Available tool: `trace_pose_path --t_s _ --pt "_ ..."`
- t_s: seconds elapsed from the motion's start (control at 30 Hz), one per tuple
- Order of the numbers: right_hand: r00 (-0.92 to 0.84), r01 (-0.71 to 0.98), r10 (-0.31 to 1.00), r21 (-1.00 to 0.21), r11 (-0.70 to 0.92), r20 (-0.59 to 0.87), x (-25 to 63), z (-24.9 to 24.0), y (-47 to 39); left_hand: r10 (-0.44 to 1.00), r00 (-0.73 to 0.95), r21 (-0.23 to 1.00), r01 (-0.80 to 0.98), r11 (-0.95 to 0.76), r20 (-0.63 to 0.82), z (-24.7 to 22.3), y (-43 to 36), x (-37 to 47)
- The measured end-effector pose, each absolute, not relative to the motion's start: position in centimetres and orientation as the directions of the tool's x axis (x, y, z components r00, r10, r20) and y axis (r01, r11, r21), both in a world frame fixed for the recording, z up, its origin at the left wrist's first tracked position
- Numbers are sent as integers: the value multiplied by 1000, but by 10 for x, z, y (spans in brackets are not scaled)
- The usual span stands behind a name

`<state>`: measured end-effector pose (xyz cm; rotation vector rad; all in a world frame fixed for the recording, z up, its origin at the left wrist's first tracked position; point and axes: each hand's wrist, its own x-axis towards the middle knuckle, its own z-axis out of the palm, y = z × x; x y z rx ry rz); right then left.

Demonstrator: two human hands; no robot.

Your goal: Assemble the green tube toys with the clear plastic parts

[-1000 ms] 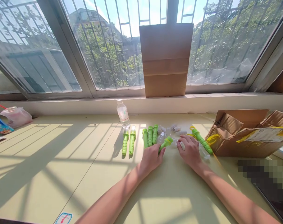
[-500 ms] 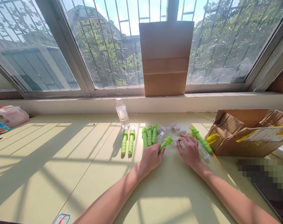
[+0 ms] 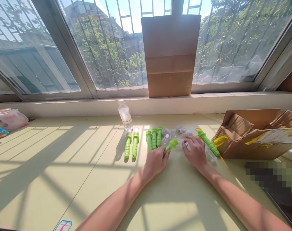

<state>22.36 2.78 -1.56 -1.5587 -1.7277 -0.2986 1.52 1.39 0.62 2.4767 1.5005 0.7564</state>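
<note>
My left hand (image 3: 156, 159) is closed around a green ribbed plastic tube (image 3: 171, 146), its threaded end pointing up and right. Curled fingers of my right hand (image 3: 196, 152) close on a clear plastic piece (image 3: 186, 146) with a threaded neck, partly hidden by them. Other clear plastic pieces (image 3: 166, 140) lie in a loose pile between and behind my hands. Just beyond my left hand, three more green tubes (image 3: 154, 138) lie side by side. Farther left are two green tubes with clear tops (image 3: 135, 144). Another green tube (image 3: 209, 144) rests right of my right hand.
A water bottle (image 3: 125, 116) stands behind the two capped tubes. On the right is an open cardboard box (image 3: 254, 146) with yellow strapping (image 3: 220, 141). A cardboard sheet (image 3: 171, 61) leans against the window. At far left sits a plastic bag (image 3: 12, 119).
The view has tilted down slightly, so the scene sits a little differently in the picture. Both hands keep nearly the same places and holds.
</note>
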Motion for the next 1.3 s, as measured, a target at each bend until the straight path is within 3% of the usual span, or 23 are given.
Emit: trace_pose_path --t_s 0.6,1.1,1.3 --pt "112 928 795 -348 131 596 231 -3 36 856 395 391 768 -508 334 5 13 14" --pt "-92 952 957 -259 166 275 248 9 83 853 391 379 773 -509 347 4 13 15" --pt "-154 953 962 -222 204 226 248 13 97 864 382 375 787 -491 329 6 13 15"
